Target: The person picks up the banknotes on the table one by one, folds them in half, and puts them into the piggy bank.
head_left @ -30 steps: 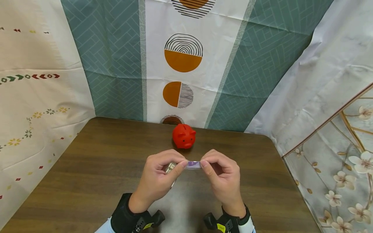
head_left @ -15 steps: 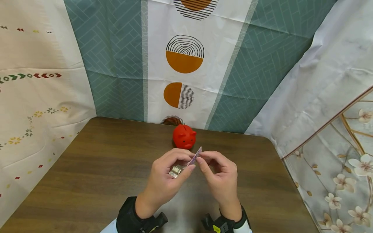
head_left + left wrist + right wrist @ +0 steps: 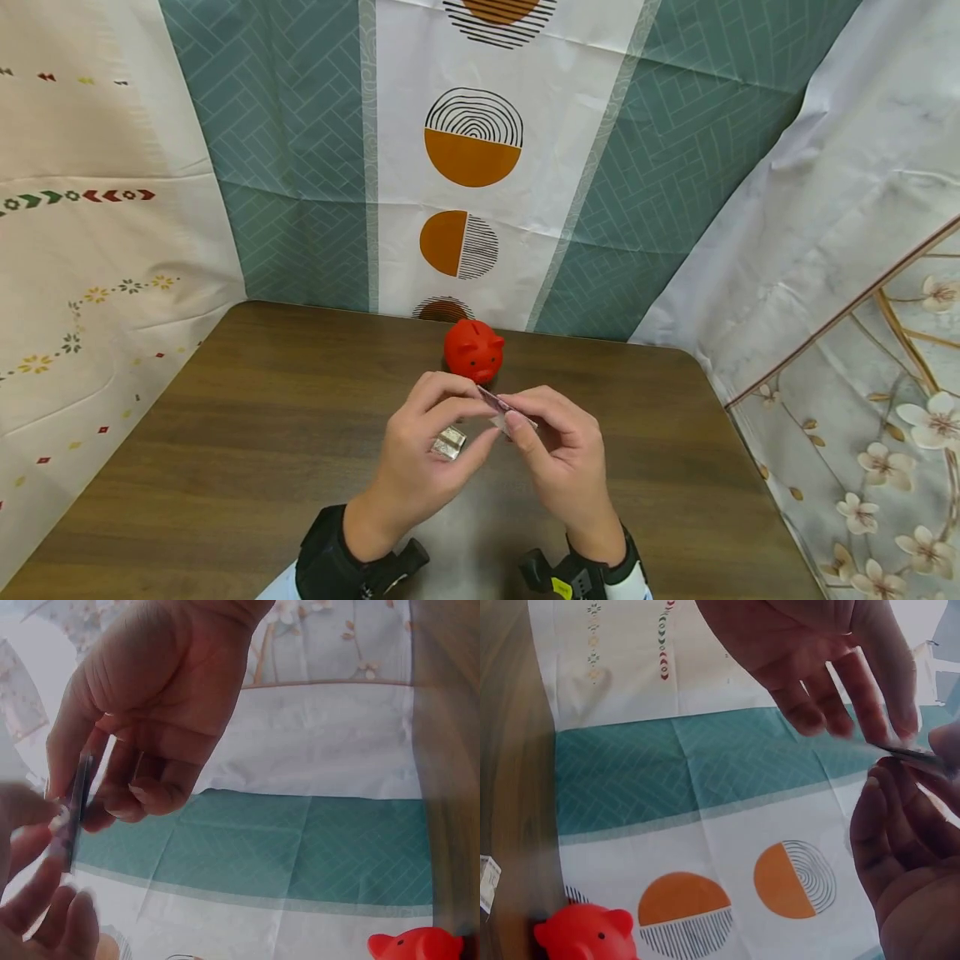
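A small folded purple banknote is held up between both hands in front of a red piggy bank. My left hand pinches its left part between thumb and fingers. The right hand pinches the other end with thumb and index finger. Seen from the left wrist, the banknote appears edge-on, thin and dark, with the right fingers blurred beside it. Below the left hand, seen between its thumb and fingers, lies a pale gold folded paper, which the right wrist view shows on the table.
The brown wooden table spreads around the hands. The piggy bank stands near its back edge, slot on top. Patterned cloths hang behind and on both sides, a teal and white one at the back.
The banknote has turned from lying level between the fingertips, through tilting up to the right, to sloping down to the right. The left hand has shifted right and a little up; more pale paper shows.
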